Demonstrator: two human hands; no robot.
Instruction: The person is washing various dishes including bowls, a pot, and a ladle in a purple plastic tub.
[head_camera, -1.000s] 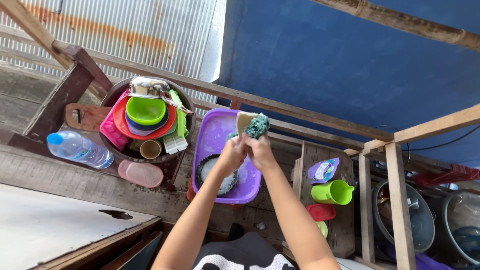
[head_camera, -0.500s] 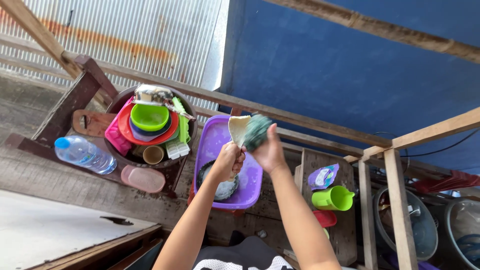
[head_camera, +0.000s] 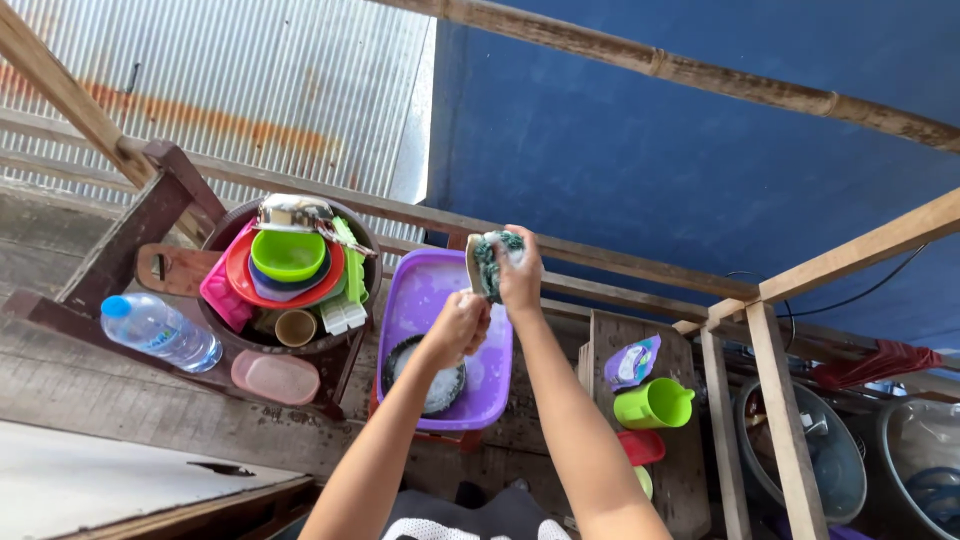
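Observation:
My left hand (head_camera: 460, 325) is closed on the lower end of a pale, flat utensil (head_camera: 473, 262) held upright over a purple plastic basin (head_camera: 425, 290). My right hand (head_camera: 520, 272) presses a green scouring pad (head_camera: 488, 258) against the utensil's upper part. Inside the basin lies a dark round dish with white foam (head_camera: 430, 370).
A brown tub (head_camera: 228, 215) at the left holds a green bowl (head_camera: 288, 253), a red plate, pink and metal ware. A water bottle (head_camera: 160, 330) and pink lid (head_camera: 275, 375) lie by it. At the right sit a green mug (head_camera: 655, 404), a purple pouch (head_camera: 631, 362) and covered pots.
The right hand has swung the scouring pad from the utensil's right side onto its face, covering most of it. The left hand keeps its grip. The view has shifted slightly.

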